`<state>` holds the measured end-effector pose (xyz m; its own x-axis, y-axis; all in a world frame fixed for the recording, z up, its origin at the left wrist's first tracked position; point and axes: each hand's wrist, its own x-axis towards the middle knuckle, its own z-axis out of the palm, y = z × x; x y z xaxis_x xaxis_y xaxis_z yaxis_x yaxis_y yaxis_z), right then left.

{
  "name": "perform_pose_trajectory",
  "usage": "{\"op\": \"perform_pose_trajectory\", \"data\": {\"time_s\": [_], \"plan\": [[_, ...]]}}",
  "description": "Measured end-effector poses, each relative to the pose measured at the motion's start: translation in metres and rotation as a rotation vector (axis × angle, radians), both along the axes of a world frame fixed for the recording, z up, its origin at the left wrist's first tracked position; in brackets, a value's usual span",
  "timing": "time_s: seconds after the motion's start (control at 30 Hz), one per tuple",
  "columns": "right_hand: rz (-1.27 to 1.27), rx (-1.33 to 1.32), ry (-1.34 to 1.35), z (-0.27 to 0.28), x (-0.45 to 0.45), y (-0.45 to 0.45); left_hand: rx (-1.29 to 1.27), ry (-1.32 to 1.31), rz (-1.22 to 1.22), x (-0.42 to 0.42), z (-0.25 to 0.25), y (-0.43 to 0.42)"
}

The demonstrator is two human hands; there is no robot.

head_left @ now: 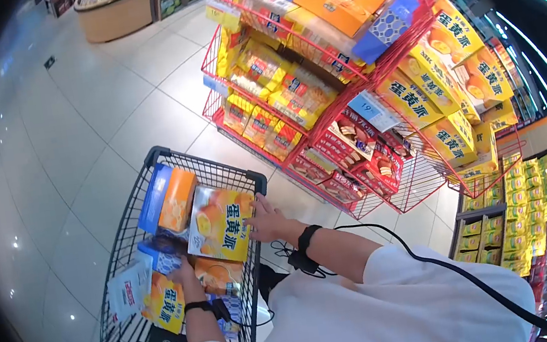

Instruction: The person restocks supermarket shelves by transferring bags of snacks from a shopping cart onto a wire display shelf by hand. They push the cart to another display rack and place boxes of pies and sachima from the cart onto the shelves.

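A white-and-yellow egg yolk pie box [222, 224] lies tilted over the other goods in the shopping cart [128, 223]. My right hand [271, 220] grips its right side, fingers along the edge. Close to its lower left corner is my left hand [184, 273]; its fingers are partly hidden among the packages, and whether they hold anything does not show. Around my hands lie a blue-and-orange box [176, 200], a second yellow egg yolk pie box [165, 304], an orange box [218, 274] and a white packet [129, 289].
A red wire display rack [372, 80] beside the cart carries yellow packs [266, 67], red wafer packs [355, 152] and stacked yellow pie boxes [451, 139]. Shelves with yellow packets [521, 213] stand at right. Tiled floor [75, 150] extends left; a black cable [433, 264] crosses my shirt.
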<state>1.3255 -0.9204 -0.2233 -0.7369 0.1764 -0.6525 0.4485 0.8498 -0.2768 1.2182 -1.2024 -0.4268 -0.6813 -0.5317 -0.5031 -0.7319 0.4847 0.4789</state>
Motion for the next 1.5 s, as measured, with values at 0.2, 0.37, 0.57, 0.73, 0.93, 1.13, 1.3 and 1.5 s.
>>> {"op": "perform_pose_trajectory", "data": {"time_s": [0.2, 0.37, 0.57, 0.73, 0.93, 1.13, 1.3, 1.5], "plan": [[0.011, 0.014, -0.007, -0.002, -0.009, 0.004, 0.054, 0.056, 0.069, 0.002, 0.002, -0.001], [0.015, -0.014, -0.021, -0.013, -0.016, 0.012, 0.423, 0.144, 0.182, 0.002, 0.004, -0.021], [0.006, 0.022, -0.045, -0.010, -0.033, 0.015, 0.701, 0.302, 0.152, 0.006, 0.080, -0.060], [-0.010, 0.046, -0.027, -0.012, -0.047, 0.023, 0.748, 0.252, 0.179, 0.016, 0.139, -0.088], [0.028, 0.083, -0.010, -0.020, -0.076, 0.042, 0.766, 0.183, 0.052, 0.037, 0.220, -0.089], [-0.122, -0.286, 0.037, 0.009, -0.135, 0.052, 0.923, 0.335, 0.014, 0.034, 0.271, -0.060], [-0.327, -0.939, -0.118, 0.110, -0.150, 0.036, 1.259, 0.458, -0.059, 0.006, 0.297, -0.005], [-0.460, -1.399, 0.340, 0.176, -0.166, 0.093, 1.483, 0.510, -0.170, -0.054, 0.305, 0.089]]}}
